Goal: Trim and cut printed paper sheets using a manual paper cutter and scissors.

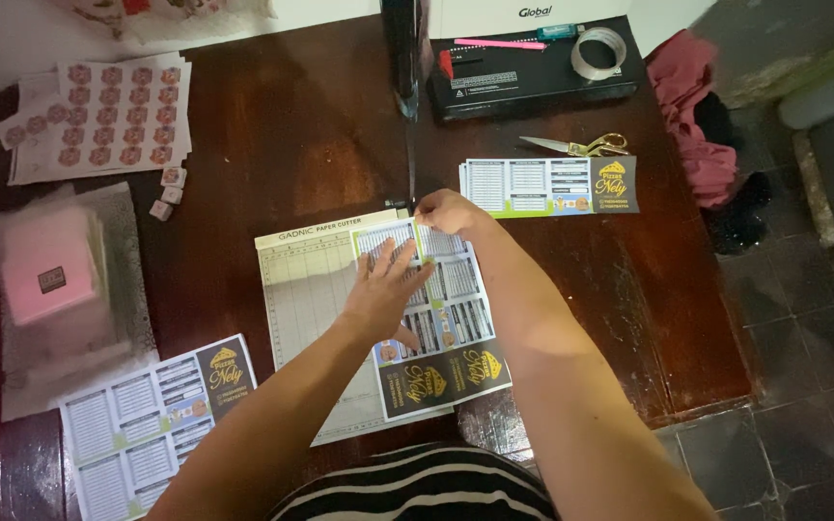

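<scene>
The left hand (pixel 385 292) lies flat with its fingers (pixel 400 262) spread apart, pressing a printed menu sheet (pixel 446 333) onto the pale paper cutter board (pixel 316 289) on the dark wooden table (pixel 282 135). Just beyond, the right hand (pixel 448 212) has its fingertips (pixel 424 214) pinched together on the sheet's far edge. Farther off lie a cut menu strip (pixel 547 185) and scissors (pixel 576 146).

Dark wooden table (pixel 320 125), grey tiled floor (pixel 803 318), possibly a pale wall (pixel 12 39) behind, dim light
</scene>
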